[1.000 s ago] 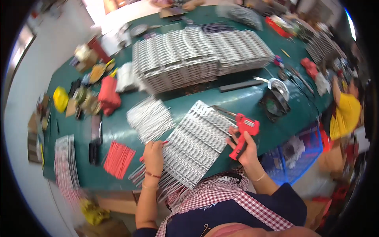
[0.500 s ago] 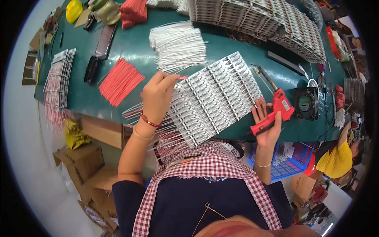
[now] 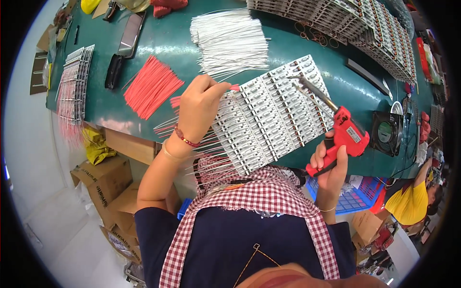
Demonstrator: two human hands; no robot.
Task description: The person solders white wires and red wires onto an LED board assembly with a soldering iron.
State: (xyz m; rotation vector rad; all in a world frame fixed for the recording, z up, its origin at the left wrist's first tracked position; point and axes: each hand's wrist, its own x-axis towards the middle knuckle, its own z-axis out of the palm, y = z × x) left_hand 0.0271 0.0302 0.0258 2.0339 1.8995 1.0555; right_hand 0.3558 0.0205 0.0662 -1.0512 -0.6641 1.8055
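My left hand [image 3: 199, 105] is closed in a pinch on a small bunch of red wires [image 3: 234, 88], whose ends poke out past the fingertips at the upper left corner of a panel of small circuit boards [image 3: 276, 115]. White and red wires hang off the panel's left side, partly behind my left forearm. In my right hand [image 3: 332, 165] is a red soldering gun [image 3: 349, 135], the fingers wrapped round its handle. Its tip points up and left, above the panel's right part; whether it touches cannot be told.
A red wire pile [image 3: 152, 89] and a white wire pile [image 3: 233, 43] lie beyond the panel. Stacked panels [image 3: 331, 21] stand at the back right, a black fan [image 3: 386, 132] at right. A wired panel [image 3: 76, 86] sits far left. Another person [image 3: 408, 204] is at right.
My right fingers have closed round the soldering gun's handle, and its tip has swung left over the panel. The left hand keeps its pinch by the panel's corner. The whole view has shifted slightly.
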